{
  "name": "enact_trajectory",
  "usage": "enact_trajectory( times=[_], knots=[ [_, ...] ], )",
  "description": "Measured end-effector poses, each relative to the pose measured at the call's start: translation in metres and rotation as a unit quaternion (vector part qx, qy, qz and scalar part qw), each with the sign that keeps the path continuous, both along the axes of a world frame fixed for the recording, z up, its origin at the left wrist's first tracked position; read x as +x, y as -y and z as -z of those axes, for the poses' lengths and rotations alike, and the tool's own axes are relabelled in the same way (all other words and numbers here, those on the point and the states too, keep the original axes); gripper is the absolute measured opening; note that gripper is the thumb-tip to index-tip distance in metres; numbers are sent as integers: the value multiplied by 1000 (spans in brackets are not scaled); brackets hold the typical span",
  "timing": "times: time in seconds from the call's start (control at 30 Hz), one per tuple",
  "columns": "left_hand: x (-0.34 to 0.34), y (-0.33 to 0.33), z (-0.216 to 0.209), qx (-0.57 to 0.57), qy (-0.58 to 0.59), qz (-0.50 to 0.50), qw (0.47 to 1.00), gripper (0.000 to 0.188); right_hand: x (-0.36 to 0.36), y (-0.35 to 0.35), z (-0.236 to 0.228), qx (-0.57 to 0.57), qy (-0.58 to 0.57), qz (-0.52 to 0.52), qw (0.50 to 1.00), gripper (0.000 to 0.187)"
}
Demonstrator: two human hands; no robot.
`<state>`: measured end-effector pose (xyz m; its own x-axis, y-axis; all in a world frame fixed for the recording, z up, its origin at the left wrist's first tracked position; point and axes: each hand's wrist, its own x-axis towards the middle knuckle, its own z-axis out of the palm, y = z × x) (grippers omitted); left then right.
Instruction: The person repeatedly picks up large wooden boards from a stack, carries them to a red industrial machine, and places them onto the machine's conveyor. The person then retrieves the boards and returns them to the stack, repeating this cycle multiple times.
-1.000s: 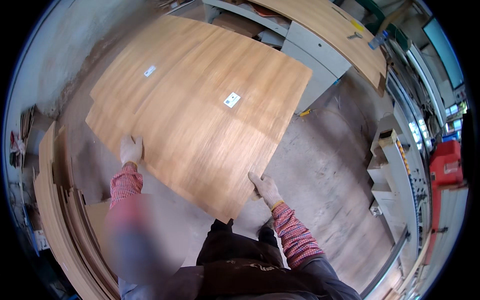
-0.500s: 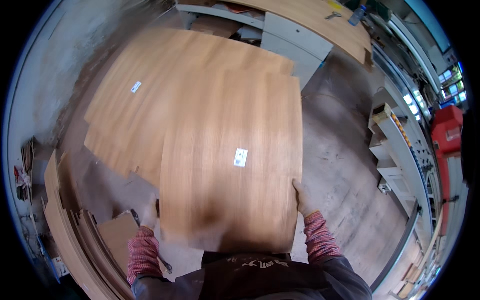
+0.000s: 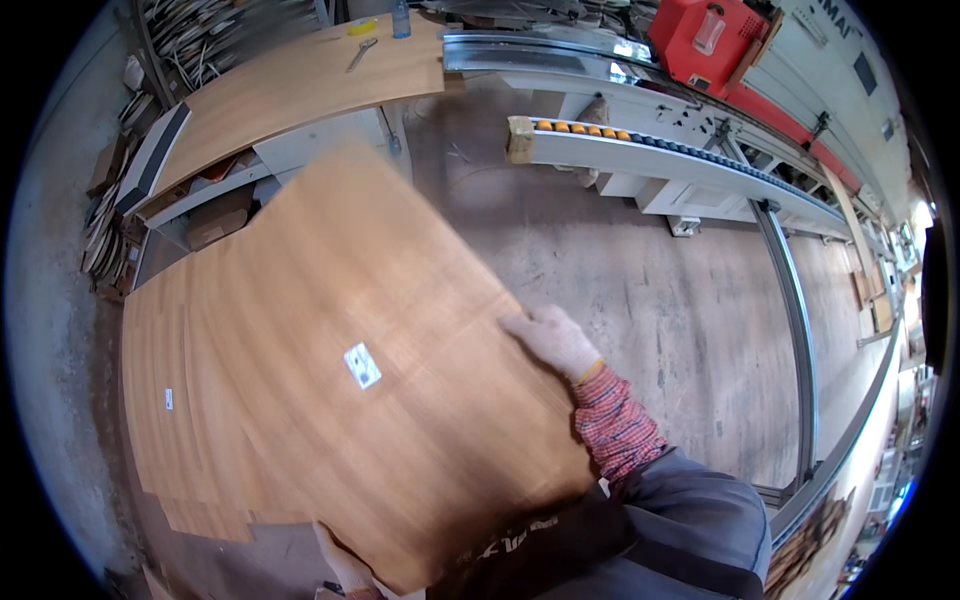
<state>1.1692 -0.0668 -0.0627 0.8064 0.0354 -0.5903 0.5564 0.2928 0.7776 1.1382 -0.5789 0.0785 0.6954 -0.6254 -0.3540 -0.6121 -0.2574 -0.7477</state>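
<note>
The person holds a large wood panel (image 3: 370, 400) in front of the body, tilted across the middle of the view. The gloved right hand (image 3: 552, 340) grips the panel's right edge, fingers curled onto its face. The gloved left hand (image 3: 345, 562) clasps the lower edge near the bottom of the view; only part of it shows, and the fingers lie under the board. A small white sticker (image 3: 362, 365) sits near the middle of the panel's face. The right sleeve (image 3: 612, 425) is red plaid, and a grey garment covers the torso below it.

Under the held panel's left side lies a stack (image 3: 165, 430) of similar panels on the floor, its top sheet bearing a small white label (image 3: 168, 399). Beyond the panel, a workbench (image 3: 290, 90) with a wooden top stands at upper left; a bottle (image 3: 400, 18) and a tool (image 3: 361, 52) rest on it. A roller conveyor (image 3: 660, 160) runs across the upper right, with a red machine (image 3: 710, 40) behind it. The concrete floor (image 3: 640, 290) spreads to the right of the panel.
</note>
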Motion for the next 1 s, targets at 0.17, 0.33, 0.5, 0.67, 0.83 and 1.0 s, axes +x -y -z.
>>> enact_trajectory(
  times=[0.17,0.33,0.5,0.67,0.83,1.0],
  knots=[
    [40,112,-54,40,71,57,995,52,-67,111,-17,-20,81,84,993,50],
    [68,224,-84,77,178,238,952,26,-136,239,-14,-35,198,168,965,45],
    [72,380,-130,122,235,351,898,30,-190,349,3,2,181,247,952,43],
    [80,474,-120,77,220,431,872,42,-227,418,4,32,166,298,940,46],
    [89,526,-115,56,175,432,883,43,-231,462,13,12,144,295,944,50],
    [94,567,-122,-47,94,417,903,44,-213,486,-16,-241,-53,293,924,60]
  ],
)
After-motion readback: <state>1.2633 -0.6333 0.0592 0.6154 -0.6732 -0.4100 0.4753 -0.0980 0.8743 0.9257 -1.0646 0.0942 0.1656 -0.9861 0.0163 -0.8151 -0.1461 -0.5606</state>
